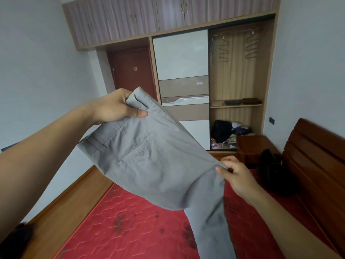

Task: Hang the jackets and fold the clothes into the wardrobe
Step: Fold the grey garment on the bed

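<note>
A pair of grey trousers (158,165) hangs in the air over the red mattress (130,221), back pocket facing me. My left hand (115,107) grips the waistband at the upper left. My right hand (235,174) pinches the fabric at the crotch seam on the right, and the legs drop below the frame's bottom edge. Beyond them stands the open wardrobe (268,77), with wire hangers (251,45) on its rail and folded clothes (242,101) on its shelf.
A dark garment (272,172) lies at the bed's head, beside the wooden headboard (317,152) and a nightstand (252,144). A black bag and mixed items (227,131) fill the wardrobe's bottom. A red door (132,71) stands at the left. Another dark cloth (15,240) lies bottom left.
</note>
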### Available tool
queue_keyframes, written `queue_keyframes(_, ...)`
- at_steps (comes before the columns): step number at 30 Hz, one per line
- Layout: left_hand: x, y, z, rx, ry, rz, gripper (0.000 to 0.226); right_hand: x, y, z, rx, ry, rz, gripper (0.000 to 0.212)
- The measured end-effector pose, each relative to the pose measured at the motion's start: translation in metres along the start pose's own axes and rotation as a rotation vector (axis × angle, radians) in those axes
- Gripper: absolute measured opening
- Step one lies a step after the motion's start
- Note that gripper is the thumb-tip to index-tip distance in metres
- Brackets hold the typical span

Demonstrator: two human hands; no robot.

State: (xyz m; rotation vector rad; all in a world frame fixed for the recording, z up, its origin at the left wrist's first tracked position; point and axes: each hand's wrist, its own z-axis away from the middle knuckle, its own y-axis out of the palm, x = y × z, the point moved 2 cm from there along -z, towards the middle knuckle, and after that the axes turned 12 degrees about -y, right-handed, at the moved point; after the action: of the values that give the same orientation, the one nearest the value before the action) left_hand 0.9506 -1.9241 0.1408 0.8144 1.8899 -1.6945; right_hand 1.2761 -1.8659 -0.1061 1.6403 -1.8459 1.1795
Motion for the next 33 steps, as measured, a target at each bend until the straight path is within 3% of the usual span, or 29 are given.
queue_keyframes(6,0.002,-0.007,-0.014,0.093,0.064,-0.082,0.009,0.016,0.015,-0.007,0.167,0.081,-0.06,0.016)
queue_keyframes(9,-0.008,0.003,-0.027,0.125,0.142,-0.237,0.01,0.07,0.034,-0.026,0.181,0.103,-0.309,0.046)
queue_keyframes(11,-0.018,0.014,-0.033,0.171,0.182,-0.307,0.01,0.103,0.053,-0.045,0.197,0.036,-0.332,0.057)
queue_keyframes(14,-0.026,0.019,-0.037,0.25,0.227,-0.371,0.004,0.108,0.073,-0.053,0.195,0.01,-0.238,0.043)
queue_keyframes(17,-0.027,-0.001,-0.04,0.234,0.251,-0.371,0.005,0.055,0.077,-0.024,0.318,0.145,-0.146,0.028)
queue_keyframes(20,-0.024,-0.02,-0.041,0.219,0.255,-0.377,0.014,0.016,0.074,0.008,0.372,0.325,-0.191,0.026)
queue_keyframes(23,-0.019,-0.019,-0.041,0.25,0.238,-0.363,0.013,0.017,0.066,0.008,0.498,0.322,-0.075,0.014)
queue_keyframes(24,-0.018,-0.016,-0.041,0.256,0.238,-0.361,0.012,0.027,0.065,0.003,0.521,0.296,-0.067,0.025)
queue_keyframes(27,-0.018,-0.004,-0.042,0.293,0.262,-0.395,0.009,0.082,0.063,-0.027,0.384,0.178,-0.24,0.062)
queue_keyframes(29,-0.023,0.005,-0.039,0.33,0.276,-0.402,0.009,0.122,0.062,-0.052,0.235,0.068,-0.303,0.058)
queue_keyframes(33,-0.025,0.02,-0.033,0.362,0.288,-0.338,0.017,0.152,0.061,-0.075,0.115,-0.038,-0.239,0.035)
